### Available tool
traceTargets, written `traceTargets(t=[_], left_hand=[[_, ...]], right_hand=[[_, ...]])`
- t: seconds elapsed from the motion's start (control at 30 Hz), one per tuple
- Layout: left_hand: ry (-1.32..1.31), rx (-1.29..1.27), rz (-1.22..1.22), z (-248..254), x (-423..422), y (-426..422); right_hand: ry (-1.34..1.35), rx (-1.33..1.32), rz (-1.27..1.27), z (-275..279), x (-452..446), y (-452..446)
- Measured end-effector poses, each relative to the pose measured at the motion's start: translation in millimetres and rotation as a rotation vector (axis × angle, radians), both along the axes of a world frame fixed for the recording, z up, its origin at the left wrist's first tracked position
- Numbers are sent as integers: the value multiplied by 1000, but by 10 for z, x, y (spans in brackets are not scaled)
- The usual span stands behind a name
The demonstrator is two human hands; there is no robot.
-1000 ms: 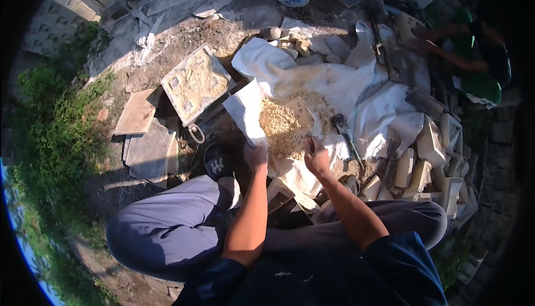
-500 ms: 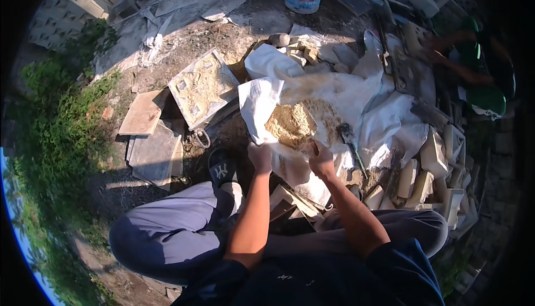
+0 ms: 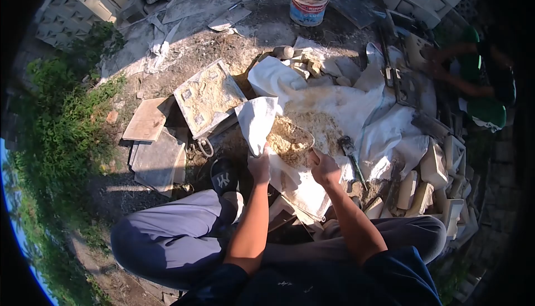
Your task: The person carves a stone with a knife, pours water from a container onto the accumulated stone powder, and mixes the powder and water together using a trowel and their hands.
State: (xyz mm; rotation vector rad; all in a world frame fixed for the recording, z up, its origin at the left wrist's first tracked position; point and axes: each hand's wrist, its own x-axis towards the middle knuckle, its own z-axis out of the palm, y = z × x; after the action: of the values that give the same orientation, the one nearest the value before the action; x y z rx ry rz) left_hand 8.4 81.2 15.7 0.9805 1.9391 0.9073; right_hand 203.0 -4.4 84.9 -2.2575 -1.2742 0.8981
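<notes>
My left hand is closed on the near edge of a white sack, whose left side is lifted upright. My right hand is closed around the near end of a scoop-like tool; its exact shape is partly hidden. Tan crumbly material lies between the hands, against the lifted sack and the tool. More of it is spread over a larger white sheet beyond. A trowel-like tool with a green handle rests right of my right hand.
A square mould coated with tan material stands at left, beside flat slabs. A bucket is at the back. Blocks are piled at right. Another person's arms reach in at upper right.
The tan material has been gathered up between the lifted sack and the tool, then has partly settled lower. My hands stay close together, and the view has tilted so the scene sits lower.
</notes>
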Motion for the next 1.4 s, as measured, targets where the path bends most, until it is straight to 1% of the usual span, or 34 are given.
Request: traceTargets(t=[0.03, 0.07, 0.13, 0.17, 0.23, 0.27, 0.3, 0.33, 0.37, 0.4, 0.43, 0.47, 0.5, 0.53, 0.57, 0.6, 0.63, 0.67, 0.7, 0.77, 0.8, 0.83, 0.9, 0.97, 1.0, 1.03, 1.13, 1.17, 1.2, 1.23, 1.27, 1.3, 1.37, 1.4], left_hand=[[114, -58, -70, -3, -81, 73], [72, -49, -77, -9, -128, 142], [-188, -15, -41, -192, -236, 295], [-350, -22, -7, -296, -274, 337], [-568, -20, 50, -362, -269, 250], [-617, -35, 47, -348, -263, 143], [-636, -71, 22, -334, -271, 27], [-605, -192, -94, -262, -316, -87], [-490, -321, -199, -107, -302, -158], [-376, -444, -318, 54, -287, -229], [-198, -515, -419, 175, -256, -292], [-191, -517, -414, 299, -251, -292], [-403, -486, -348, 426, -227, -247], [-615, -452, -280, 432, -205, -216], [-613, -456, -284, 436, -165, -183], [-563, -356, -250, 328, -146, -154], [-515, -252, -215, 188, -147, -139], [-508, -197, -203, -64, -215, -167], [-510, -183, -209, -39, -174, -153], [-417, -11, -71, 19, -83, -158], [-366, -149, -135, -3, -172, -130], [-364, -150, -137, -29, -179, -194], [-323, -326, 54, -54, -183, -272], [-29, -266, -16, -449, -320, -324], [-86, -130, 26, -427, -309, -303], [-86, -120, 24, -418, -305, -204], [-431, 103, -7, -373, -308, 176], [-432, 105, -4, -357, -317, 215], [-518, 56, 59, -358, -313, 265], [-605, 5, 126, -249, -287, 272], [-523, -67, 89, -137, -278, 206], [-527, -58, 95, -70, -198, 157], [-569, 105, 263, -40, -50, 20], [-617, 139, 291, -395, -120, 44]], right_hand=[[-84, -15, 16, 15, 114, 28], [-84, -16, 19, 13, 193, 57], [-197, 85, -13, 11, 327, 128], [-198, 80, -11, -4, 363, 168], [-119, 225, -188, -181, 417, 311], [-72, 473, -198, -454, 470, 343], [-63, 443, -200, -420, 424, 325], [-38, 348, -225, -296, 370, 343], [-20, 277, -246, -195, 372, 442], [-16, 270, -245, -177, 361, 461], [19, 292, -228, -177, 329, 466], [55, 318, -212, -174, 304, 476], [62, 316, -213, -160, 286, 482], [85, 327, -200, -148, 290, 469], [107, 338, -189, -132, 303, 438], [106, 334, -195, -138, 326, 400], [86, 304, -203, -149, 359, 382], [64, 280, -209, -154, 402, 391], [61, 295, -210, -199, 470, 416], [125, 448, -219, -343, 581, 353], [106, 355, -216, -286, 635, 309], [107, 355, -218, -255, 631, 261], [191, 227, -277, -146, 638, 267], [92, 278, -239, -287, 653, 201], [95, 258, -234, -251, 632, 176], [100, 234, -225, -225, 600, 162], [184, 186, -221, -178, 479, 219], [184, 188, -218, -169, 423, 226], [182, 334, -171, -130, 363, 263], [181, 476, -119, -59, 287, 296], [276, 471, -109, 16, 194, 319], [276, 476, -99, 13, 115, 348], [269, 250, 60, -122, -45, 342], [162, 123, 84, -238, -107, 268]])
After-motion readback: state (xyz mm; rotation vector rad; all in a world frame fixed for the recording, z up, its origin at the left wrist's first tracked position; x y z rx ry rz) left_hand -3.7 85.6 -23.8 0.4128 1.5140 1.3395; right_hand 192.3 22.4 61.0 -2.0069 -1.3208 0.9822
